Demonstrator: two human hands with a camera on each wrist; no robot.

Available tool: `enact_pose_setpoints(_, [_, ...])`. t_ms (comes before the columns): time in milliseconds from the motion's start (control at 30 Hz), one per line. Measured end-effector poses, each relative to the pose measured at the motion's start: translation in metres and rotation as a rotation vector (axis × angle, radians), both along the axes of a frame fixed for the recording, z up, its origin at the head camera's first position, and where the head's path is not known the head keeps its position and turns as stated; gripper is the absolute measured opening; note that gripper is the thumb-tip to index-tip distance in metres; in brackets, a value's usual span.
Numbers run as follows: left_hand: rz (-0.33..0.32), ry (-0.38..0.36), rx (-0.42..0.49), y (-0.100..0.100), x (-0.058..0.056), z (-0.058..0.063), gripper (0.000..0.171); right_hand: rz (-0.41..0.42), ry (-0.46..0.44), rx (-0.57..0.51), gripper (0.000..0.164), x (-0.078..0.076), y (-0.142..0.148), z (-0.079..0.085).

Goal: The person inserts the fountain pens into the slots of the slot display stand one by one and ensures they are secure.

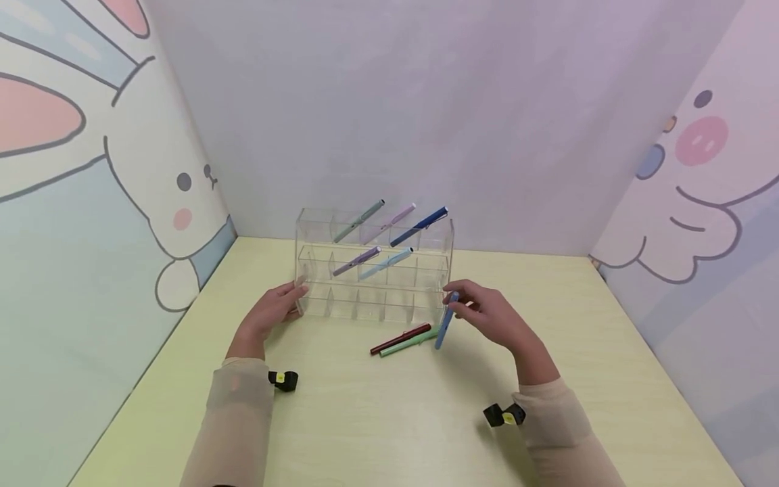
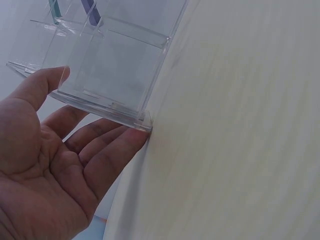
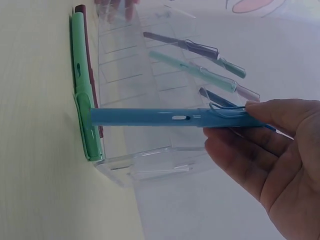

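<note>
A clear acrylic pen rack [image 1: 372,311] with three stepped tiers stands on the table. My left hand [image 1: 276,306] grips its left end, thumb on one side of the edge and fingertips on the other. In my right hand [image 1: 487,312] a blue pen [image 3: 150,117] is pinched by its clip end, its other end pointing down near the rack's right end. Below the rack's front, a dark red pen [image 1: 398,340] and a light green pen [image 1: 404,343] lie side by side on the table.
The top tier holds a grey-green pen [image 1: 360,220], a pale pink pen [image 1: 391,223] and a dark blue pen [image 1: 420,226], all slanted. A purple pen [image 1: 356,261] and a light blue pen [image 1: 386,263] lean in the middle tier. Behind rises a plain wall [image 1: 389,101].
</note>
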State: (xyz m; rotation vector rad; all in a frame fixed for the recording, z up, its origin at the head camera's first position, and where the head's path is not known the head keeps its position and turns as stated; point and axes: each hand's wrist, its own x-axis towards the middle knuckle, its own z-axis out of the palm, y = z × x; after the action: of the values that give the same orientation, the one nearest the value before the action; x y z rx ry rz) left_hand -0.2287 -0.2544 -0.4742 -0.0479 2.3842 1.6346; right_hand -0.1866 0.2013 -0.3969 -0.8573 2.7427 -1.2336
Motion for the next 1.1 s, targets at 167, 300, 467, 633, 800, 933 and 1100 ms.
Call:
enact_pose_setpoints(167, [0.001, 0.0, -0.007, 0.0, -0.001, 0.0, 0.072, -0.023, 0.003, -0.147, 0.023, -0.007, -0.001, 0.007])
enact_pose_setpoints(300, [0.002, -0.002, -0.006, 0.0, -0.001, 0.001, 0.073, -0.043, 0.034, -0.259, 0.025, -0.017, -0.003, 0.016])
enact_pose_setpoints(467, [0.0, 0.003, -0.002, 0.0, -0.001, 0.002, 0.07, -0.096, 0.079, -0.432, 0.031, -0.03, -0.006, 0.026])
enact_pose_setpoints(633, [0.001, 0.002, 0.003, 0.0, -0.001, 0.001, 0.069, -0.13, 0.126, -0.663, 0.031, -0.042, -0.012, 0.034])
enact_pose_setpoints(800, [0.005, 0.011, 0.001, -0.001, -0.002, 0.0, 0.069, -0.153, 0.164, -0.803, 0.027, -0.053, -0.021, 0.034])
enact_pose_setpoints(933, [0.011, -0.004, 0.009, -0.001, -0.002, -0.001, 0.069, -0.177, 0.156, -0.827, 0.026, -0.059, -0.027, 0.029])
enact_pose_setpoints(1100, [0.008, -0.007, 0.013, 0.0, -0.002, -0.002, 0.069, -0.208, 0.129, -0.758, 0.03, -0.059, -0.033, 0.024])
